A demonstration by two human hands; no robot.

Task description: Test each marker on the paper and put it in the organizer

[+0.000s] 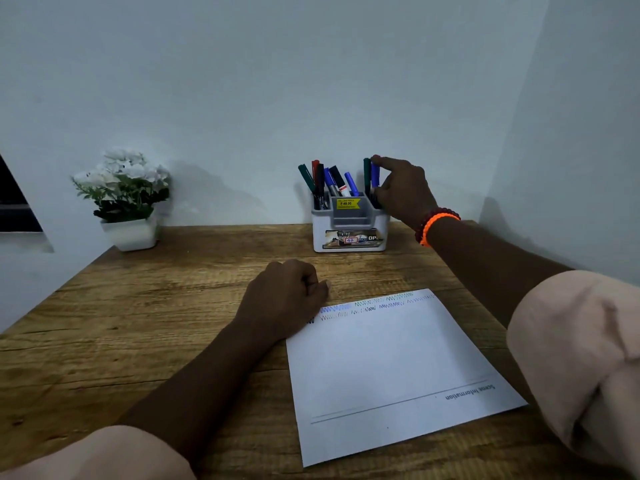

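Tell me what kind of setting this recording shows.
Probably a small desk in a room corner: a wooden tabletop against plain walls, a marker organizer, a potted white flower plant, and scribbled test paper.

Organizer behind paper on table, plant far left.

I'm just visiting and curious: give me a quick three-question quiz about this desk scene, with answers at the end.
1. True or false: the right hand is at the markers in the right compartment of the organizer.
2. Which does the left hand rest on? A) the flower pot B) the top-left corner of the paper C) the organizer.
3. Fill in: the scribbles run along the paper's ___ edge.

Key: 1 true; 2 B; 3 far.
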